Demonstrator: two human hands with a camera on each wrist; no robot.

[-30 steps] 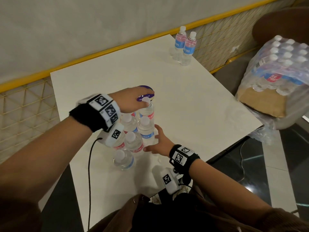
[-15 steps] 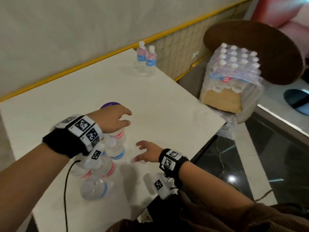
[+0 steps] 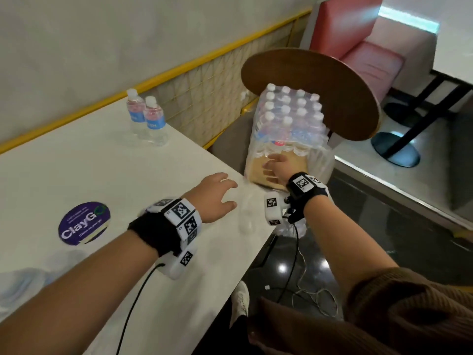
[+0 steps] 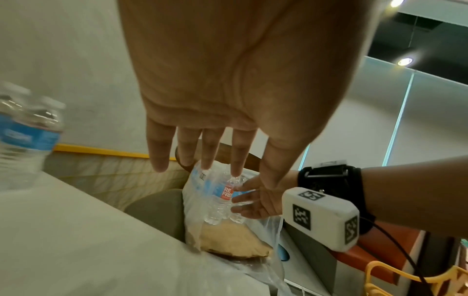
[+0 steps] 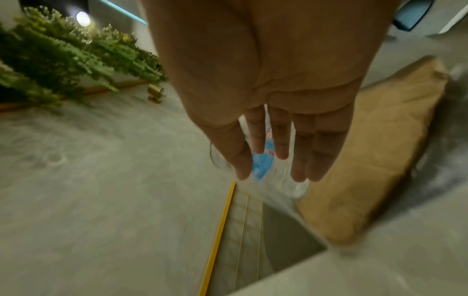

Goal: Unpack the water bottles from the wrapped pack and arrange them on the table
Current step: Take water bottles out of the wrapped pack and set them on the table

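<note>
The plastic-wrapped pack of water bottles point(image 3: 289, 119) stands on a seat just past the white table's point(image 3: 107, 175) right edge, tan cardboard under it. My right hand point(image 3: 275, 167) reaches to the pack's near side with straight, spread fingers point(image 5: 281, 140) at the lower bottles point(image 4: 222, 200); it holds nothing. My left hand point(image 3: 217, 193) hovers over the table's right edge, fingers point(image 4: 210, 148) loosely extended toward the pack and empty. Two bottles point(image 3: 146, 119) stand at the table's far corner. A blurred cluster of bottles point(image 3: 23, 283) shows at the lower left.
A round purple sticker point(image 3: 84, 222) lies on the tabletop. Loose clear wrap point(image 3: 245, 213) trails over the table edge. A round wooden chair back point(image 3: 332, 90) rises behind the pack, a pink bench point(image 3: 358, 47) beyond. Cables point(image 3: 307, 290) lie on the dark glossy floor.
Both hands left the bottle cluster on the table and swung right. My right hand now reaches the wrapped pack, my left trails over the table edge. The view turned right.
</note>
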